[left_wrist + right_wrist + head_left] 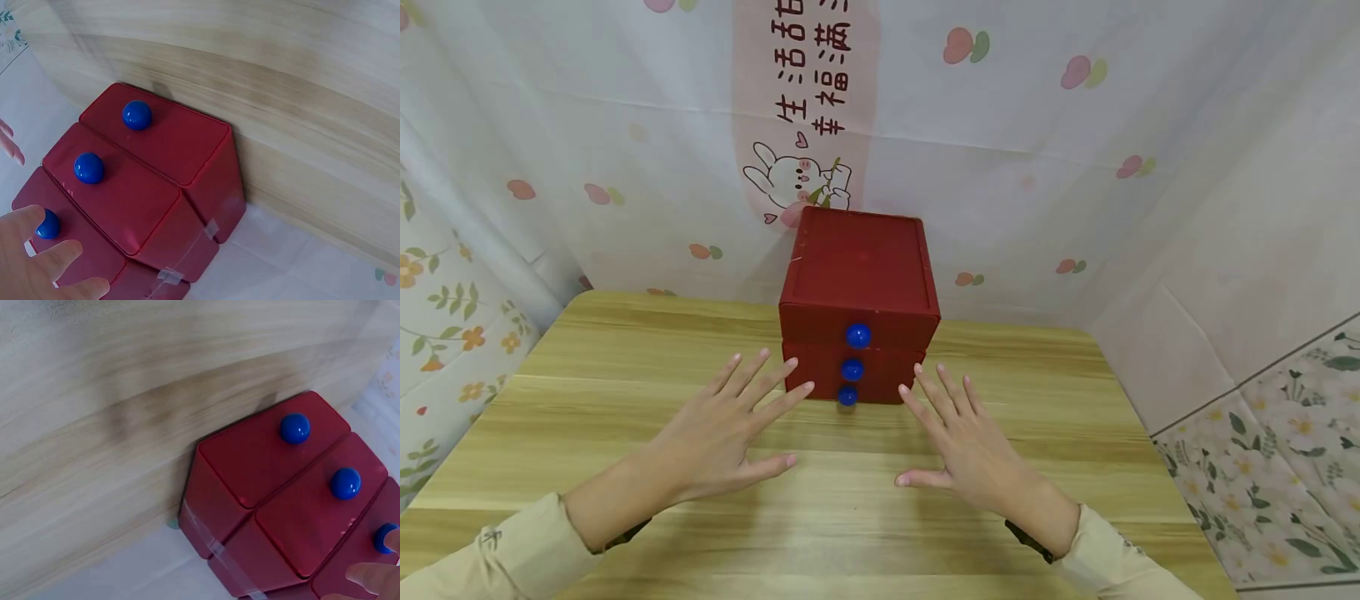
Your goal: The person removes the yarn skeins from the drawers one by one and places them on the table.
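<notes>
A red box of three stacked drawers (861,262) stands at the back of the wooden table. Each drawer front has a round blue knob, the top knob (858,336) being highest, and all three drawers look closed. Before the box's left side, my left hand (718,433) hovers palm down with fingers spread, holding nothing. On the other side my right hand (970,450) is held the same way, also holding nothing. Both wrist views show the drawer fronts; fingers of the left hand (44,262) and of the right hand (378,578) show at the frame edges.
The wooden table (850,533) runs up to a white printed curtain (1000,167) right behind the box. Floral cloth (1285,467) hangs at the right, and more patterned cloth (452,333) is at the left. Clear tape (215,547) runs along the box's side.
</notes>
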The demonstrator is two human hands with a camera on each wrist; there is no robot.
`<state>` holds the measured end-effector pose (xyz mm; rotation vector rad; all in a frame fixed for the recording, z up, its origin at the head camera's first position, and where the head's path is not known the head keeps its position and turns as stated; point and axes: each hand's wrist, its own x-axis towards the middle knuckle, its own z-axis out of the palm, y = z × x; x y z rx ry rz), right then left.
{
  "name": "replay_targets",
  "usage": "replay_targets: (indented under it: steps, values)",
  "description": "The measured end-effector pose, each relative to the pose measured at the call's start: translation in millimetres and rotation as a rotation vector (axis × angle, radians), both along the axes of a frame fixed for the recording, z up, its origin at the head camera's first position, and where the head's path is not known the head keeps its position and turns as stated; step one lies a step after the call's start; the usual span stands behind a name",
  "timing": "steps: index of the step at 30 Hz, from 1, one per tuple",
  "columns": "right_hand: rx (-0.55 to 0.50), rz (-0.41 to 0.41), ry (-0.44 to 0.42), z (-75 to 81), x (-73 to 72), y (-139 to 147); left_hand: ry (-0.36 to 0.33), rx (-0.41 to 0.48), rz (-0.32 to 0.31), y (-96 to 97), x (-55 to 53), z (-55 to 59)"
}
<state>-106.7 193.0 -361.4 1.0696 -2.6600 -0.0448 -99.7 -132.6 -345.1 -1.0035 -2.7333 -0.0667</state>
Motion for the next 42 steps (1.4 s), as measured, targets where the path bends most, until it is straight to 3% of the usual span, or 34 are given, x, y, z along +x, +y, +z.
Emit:
replay_targets:
  steps: [9, 13, 20, 22, 26, 32, 35, 38, 42]
  values:
    - [-0.034, -0.080, -0.062, 17.6, -5.9, 3.4, -0.011, 0.037, 0.004, 7.3, -4.9, 5.0]
    - [-0.160, -0.101, -0.090, 31.0, -13.8, 3.0, -0.008, 0.067, 0.001, 14.1, -9.2, 5.7]
    - [-0.396, -0.095, -0.015, 52.9, -35.4, 1.7, 0.058, 0.159, -0.030, 21.7, -18.6, 6.1]
    - [-0.458, -0.117, -0.038, 58.6, -43.3, 1.0, 0.077, 0.197, -0.042, 23.2, -21.4, 6.3]
    - [-0.593, -0.181, -0.213, 71.3, -62.7, -1.0, 0.056, 0.261, -0.042, 26.8, -25.9, 8.3]
    - [-0.832, -0.340, -0.665, 89.0, -99.2, -4.6, 0.024, 0.347, -0.010, 35.0, -31.8, 11.5]
    - [-0.958, -0.376, -0.849, 93.6, -114.9, -7.0, -0.013, 0.392, 0.017, 40.1, -36.2, 11.0]
    - [-0.985, -0.388, -0.934, 97.1, -124.2, -10.6, -0.072, 0.431, 0.060, 44.7, -40.6, 9.8]
    - [-0.915, -0.482, -0.924, 109.0, -123.5, -27.3, -0.116, 0.477, 0.094, 51.5, -47.0, 7.5]
